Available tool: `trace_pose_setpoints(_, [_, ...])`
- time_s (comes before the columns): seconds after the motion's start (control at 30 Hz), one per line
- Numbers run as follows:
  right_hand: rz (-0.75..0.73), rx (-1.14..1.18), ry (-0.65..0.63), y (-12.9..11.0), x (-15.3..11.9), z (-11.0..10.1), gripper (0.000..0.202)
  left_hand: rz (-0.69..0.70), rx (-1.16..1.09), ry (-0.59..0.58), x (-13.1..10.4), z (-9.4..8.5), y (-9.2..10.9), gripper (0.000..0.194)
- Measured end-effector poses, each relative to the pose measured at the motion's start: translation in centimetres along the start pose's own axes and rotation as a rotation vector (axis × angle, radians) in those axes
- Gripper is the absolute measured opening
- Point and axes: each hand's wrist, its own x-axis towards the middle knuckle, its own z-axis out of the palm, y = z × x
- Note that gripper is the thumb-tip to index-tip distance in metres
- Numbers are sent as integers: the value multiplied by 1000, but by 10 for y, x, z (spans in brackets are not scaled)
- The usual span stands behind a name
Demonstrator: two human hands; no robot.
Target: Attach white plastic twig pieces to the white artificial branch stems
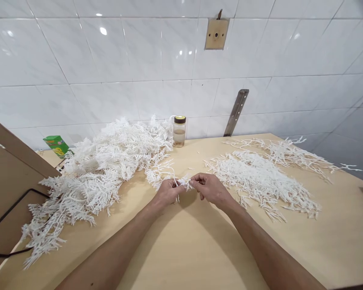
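Note:
My left hand (168,191) is closed on a small white branching sprig (185,182) above the middle of the wooden table. My right hand (208,186) pinches the sprig's other side, its fingertips close to those of the left. Just behind my left hand lies a looser white branch (160,171). A tall heap of white branches (117,155) spreads over the left of the table. To the right of my hands is a flatter pile of white sprigs (263,179), with long, thinner white stems (290,155) behind it.
A jar with a dark lid (179,133) stands near the tiled wall. A green box (57,146) is at the back left, beside a brown carton (12,181) with a black cord. A metal strip (236,112) leans on the wall. The table's surface (181,257) stretches in front.

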Motion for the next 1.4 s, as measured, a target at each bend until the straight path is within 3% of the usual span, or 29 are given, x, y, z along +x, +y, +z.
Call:
trace_pose_setpoints(0.27, [22,-30,57,-1,1,0,19,-104,-87,-88,-4,-2,11,23])
trace_pose_setpoints(0.43, [-6,-81,74,-3,0,1,15,-94,-63,23,0,-2,3,26])
trace_pose_setpoints(0.6, [-5,-142,97,1,1,3,15,-18,35,23,2,-2,-2,30])
trace_pose_setpoints(0.83, [-342,-561,302,6,5,18,12,49,187,12,3,-2,-3,29])
trace_pose_setpoints(0.9, [-262,-511,289,5,5,17,10,55,155,-3,3,-2,-3,25])
trace_pose_setpoints(1.0, [3,-282,126,3,4,10,11,58,139,-45,2,-4,-2,19])
trace_pose_setpoints(1.07, [79,-220,48,2,3,6,13,50,148,-61,1,-5,-1,20])
trace_pose_setpoints(1.13, [-13,-342,112,3,5,6,11,47,162,-76,0,-5,0,25])
trace_pose_setpoints(1.23, [-184,-612,315,10,12,6,11,44,203,-75,-1,-4,0,27])
trace_pose_setpoints(1.4, [-166,-586,463,23,17,-11,17,36,202,45,-3,1,1,28])
